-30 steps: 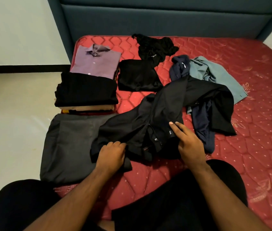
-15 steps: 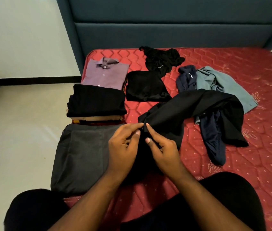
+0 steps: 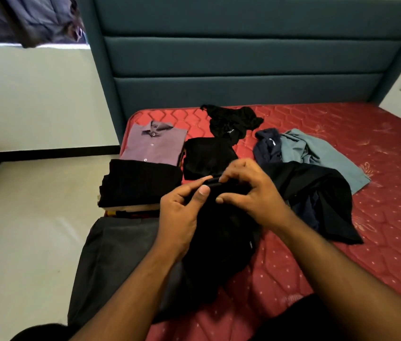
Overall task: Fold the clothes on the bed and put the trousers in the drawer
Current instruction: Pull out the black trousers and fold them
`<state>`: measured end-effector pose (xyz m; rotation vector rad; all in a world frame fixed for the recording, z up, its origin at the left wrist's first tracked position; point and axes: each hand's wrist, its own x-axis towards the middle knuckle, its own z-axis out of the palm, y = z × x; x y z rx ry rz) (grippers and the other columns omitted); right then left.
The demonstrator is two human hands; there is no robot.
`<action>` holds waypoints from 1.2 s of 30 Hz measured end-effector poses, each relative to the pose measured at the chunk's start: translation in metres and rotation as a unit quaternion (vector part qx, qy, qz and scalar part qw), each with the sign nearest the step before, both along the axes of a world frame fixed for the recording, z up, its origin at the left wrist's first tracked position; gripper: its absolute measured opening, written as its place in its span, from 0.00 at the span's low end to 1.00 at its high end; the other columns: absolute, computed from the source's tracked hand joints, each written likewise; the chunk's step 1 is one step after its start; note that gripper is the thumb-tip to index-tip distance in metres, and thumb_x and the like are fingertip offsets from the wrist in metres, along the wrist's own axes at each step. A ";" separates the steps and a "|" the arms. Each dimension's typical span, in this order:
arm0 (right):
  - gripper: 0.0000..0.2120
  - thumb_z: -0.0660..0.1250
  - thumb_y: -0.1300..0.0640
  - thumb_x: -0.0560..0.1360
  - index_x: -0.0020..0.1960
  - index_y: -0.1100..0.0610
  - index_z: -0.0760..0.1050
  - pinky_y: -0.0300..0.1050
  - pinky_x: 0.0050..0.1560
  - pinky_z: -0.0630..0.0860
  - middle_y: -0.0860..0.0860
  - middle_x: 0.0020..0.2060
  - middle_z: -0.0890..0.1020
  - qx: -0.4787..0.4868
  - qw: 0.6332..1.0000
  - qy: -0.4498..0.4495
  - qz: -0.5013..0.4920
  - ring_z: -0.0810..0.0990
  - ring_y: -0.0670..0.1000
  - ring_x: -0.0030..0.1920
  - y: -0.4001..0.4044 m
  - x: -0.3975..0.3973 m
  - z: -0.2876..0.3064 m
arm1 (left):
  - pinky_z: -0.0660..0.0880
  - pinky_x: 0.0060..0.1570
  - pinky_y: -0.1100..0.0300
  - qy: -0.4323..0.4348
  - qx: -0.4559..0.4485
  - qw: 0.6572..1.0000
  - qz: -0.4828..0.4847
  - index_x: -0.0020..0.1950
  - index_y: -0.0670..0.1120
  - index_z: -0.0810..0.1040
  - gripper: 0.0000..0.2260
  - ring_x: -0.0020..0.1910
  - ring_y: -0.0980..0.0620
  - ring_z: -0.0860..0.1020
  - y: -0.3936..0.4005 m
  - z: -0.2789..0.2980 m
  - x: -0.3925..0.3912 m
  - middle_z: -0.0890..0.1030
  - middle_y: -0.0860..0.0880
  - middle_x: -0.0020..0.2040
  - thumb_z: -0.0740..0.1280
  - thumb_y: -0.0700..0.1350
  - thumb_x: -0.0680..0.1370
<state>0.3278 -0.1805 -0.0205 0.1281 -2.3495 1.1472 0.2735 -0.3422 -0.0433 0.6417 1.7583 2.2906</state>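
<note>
Black garment lifted off the mattress
Both hands, the left hand and right hand, now raise the black garment, pinching its top edge between them

A home bedroom — red mattress, padded headboard, clothes laid out.

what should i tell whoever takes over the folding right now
Both hands, the left hand and right hand, pinch the top edge of the black trousers, lifted over the mattress.
Done: purple shirt, black folded stack and grey trousers lie folded at the left edge.
Left: finish folding these trousers, then the blue-grey garment, navy garment and crumpled black top. No drawer in view.
</note>
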 end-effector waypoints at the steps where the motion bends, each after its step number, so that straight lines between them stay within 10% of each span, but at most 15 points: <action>1: 0.13 0.77 0.54 0.64 0.45 0.49 0.76 0.39 0.58 0.71 0.48 0.53 0.76 0.019 1.000 0.005 0.017 0.76 0.49 0.55 0.006 -0.006 0.012 | 0.77 0.61 0.48 0.027 -0.004 1.000 -0.014 0.58 0.42 0.82 0.10 0.56 0.48 0.82 0.002 0.008 -0.005 0.85 0.46 0.53 0.69 0.41 0.77; 5: 0.15 0.72 0.65 0.66 0.44 0.54 0.68 0.39 0.48 0.73 0.54 0.44 0.78 -0.062 0.994 -0.061 0.071 0.76 0.49 0.45 0.015 -0.022 0.059 | 0.76 0.60 0.56 0.194 -0.045 0.980 -0.024 0.60 0.44 0.80 0.17 0.58 0.53 0.80 0.007 0.042 -0.022 0.83 0.49 0.56 0.74 0.41 0.72; 9: 0.11 0.75 0.64 0.70 0.49 0.58 0.75 0.43 0.40 0.71 0.53 0.35 0.77 0.060 0.990 -0.119 0.043 0.73 0.44 0.37 0.022 -0.043 0.123 | 0.73 0.60 0.62 0.383 -0.071 0.915 0.105 0.63 0.42 0.79 0.17 0.59 0.60 0.76 0.027 0.079 -0.053 0.80 0.47 0.57 0.73 0.40 0.74; 13: 0.08 0.76 0.58 0.69 0.41 0.57 0.78 0.43 0.37 0.69 0.49 0.32 0.77 0.121 0.990 -0.061 -0.043 0.72 0.44 0.33 0.032 -0.063 0.194 | 0.71 0.58 0.70 0.288 -0.171 0.942 -0.006 0.75 0.63 0.58 0.42 0.60 0.65 0.75 0.027 0.101 -0.092 0.76 0.55 0.62 0.79 0.47 0.68; 15: 0.09 0.76 0.58 0.69 0.42 0.59 0.76 0.41 0.35 0.68 0.50 0.32 0.76 0.104 0.990 -0.011 -0.092 0.71 0.44 0.32 0.045 -0.067 0.228 | 0.71 0.51 0.76 0.286 -0.278 0.915 -0.053 0.70 0.53 0.70 0.34 0.53 0.69 0.77 0.017 0.092 -0.121 0.80 0.58 0.54 0.80 0.43 0.67; 17: 0.10 0.74 0.59 0.72 0.42 0.57 0.72 0.38 0.28 0.67 0.50 0.31 0.73 0.044 0.992 -0.001 -0.116 0.70 0.43 0.26 0.063 -0.067 0.259 | 0.78 0.53 0.59 0.274 -0.293 0.916 -0.024 0.58 0.47 0.79 0.22 0.50 0.56 0.82 0.010 0.090 -0.153 0.84 0.51 0.49 0.77 0.40 0.65; 22: 0.12 0.67 0.66 0.77 0.45 0.55 0.64 0.43 0.25 0.78 0.58 0.40 0.74 -0.152 0.982 -0.080 -0.084 0.83 0.54 0.28 0.092 -0.064 0.300 | 0.80 0.45 0.49 0.267 -0.255 0.926 0.081 0.48 0.50 0.80 0.04 0.43 0.50 0.82 -0.001 0.128 -0.192 0.82 0.50 0.43 0.71 0.41 0.76; 27: 0.10 0.66 0.69 0.75 0.55 0.62 0.73 0.48 0.38 0.83 0.61 0.50 0.81 -0.230 0.972 -0.009 -0.046 0.85 0.60 0.41 0.109 -0.043 0.339 | 0.77 0.46 0.51 0.340 -0.222 0.894 0.188 0.43 0.49 0.81 0.06 0.42 0.49 0.81 -0.007 0.225 -0.208 0.83 0.50 0.41 0.73 0.51 0.72; 32: 0.06 0.67 0.68 0.75 0.52 0.63 0.76 0.43 0.32 0.82 0.58 0.41 0.84 -0.189 0.977 0.067 -0.077 0.85 0.56 0.35 0.106 -0.004 0.408 | 0.76 0.42 0.53 0.421 -0.184 0.847 0.266 0.41 0.42 0.83 0.12 0.37 0.49 0.79 -0.030 0.358 -0.184 0.83 0.45 0.36 0.80 0.48 0.67; 36: 0.06 0.67 0.65 0.76 0.51 0.59 0.73 0.39 0.25 0.78 0.56 0.41 0.80 -0.210 0.954 0.189 -0.103 0.81 0.50 0.26 0.079 0.027 0.472 | 0.82 0.43 0.55 0.333 -0.044 0.938 0.081 0.48 0.42 0.81 0.11 0.37 0.49 0.82 -0.057 0.473 -0.151 0.83 0.40 0.44 0.76 0.33 0.69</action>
